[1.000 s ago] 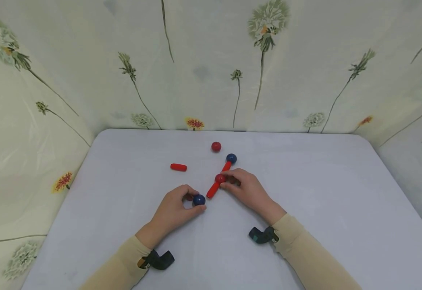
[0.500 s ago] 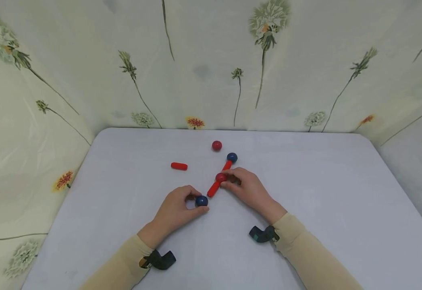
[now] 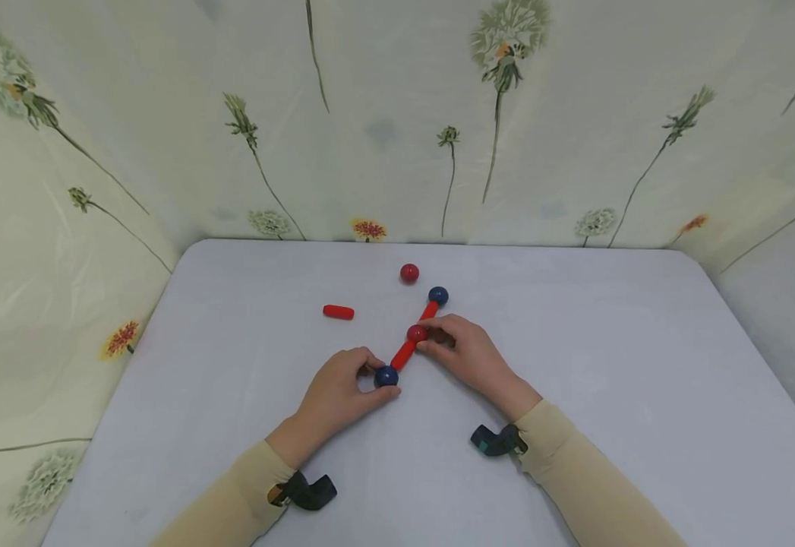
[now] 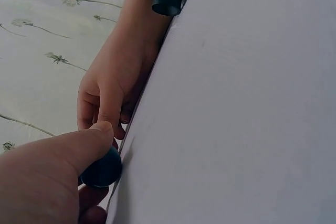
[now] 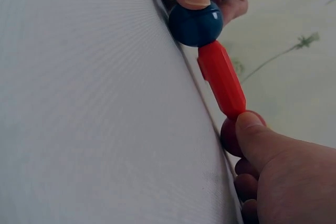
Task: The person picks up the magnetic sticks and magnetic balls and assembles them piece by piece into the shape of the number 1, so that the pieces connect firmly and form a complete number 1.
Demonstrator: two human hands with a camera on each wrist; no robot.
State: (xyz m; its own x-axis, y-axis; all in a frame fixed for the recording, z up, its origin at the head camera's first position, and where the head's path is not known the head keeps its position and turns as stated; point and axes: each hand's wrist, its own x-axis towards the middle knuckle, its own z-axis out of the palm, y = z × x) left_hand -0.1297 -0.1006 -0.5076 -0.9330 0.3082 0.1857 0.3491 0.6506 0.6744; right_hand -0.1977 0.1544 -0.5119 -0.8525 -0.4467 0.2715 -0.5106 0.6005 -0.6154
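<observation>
My left hand [image 3: 342,391] pinches a blue ball [image 3: 386,376] between thumb and fingers. In the right wrist view that blue ball [image 5: 196,24] touches the end of a faceted red stick [image 5: 222,80]. With thumb and fingertips my right hand [image 3: 462,353] grips a red ball [image 3: 417,334] at the stick's other end. Beyond it, a second red stick [image 3: 428,311] runs from the red ball to another blue ball [image 3: 438,295], all in a slanting line. The left wrist view shows the held blue ball [image 4: 102,169] under my thumb; the sticks are hidden there.
A loose red ball [image 3: 409,273] lies near the back edge of the white table [image 3: 575,319]. Left of the line lies a separate short red stick [image 3: 339,312]. A flower-patterned sheet [image 3: 383,167] stands behind the table.
My left hand has moved slightly right with its blue ball, closing the gap to the near red stick's end until they touch. My right hand keeps its grip on the red ball.
</observation>
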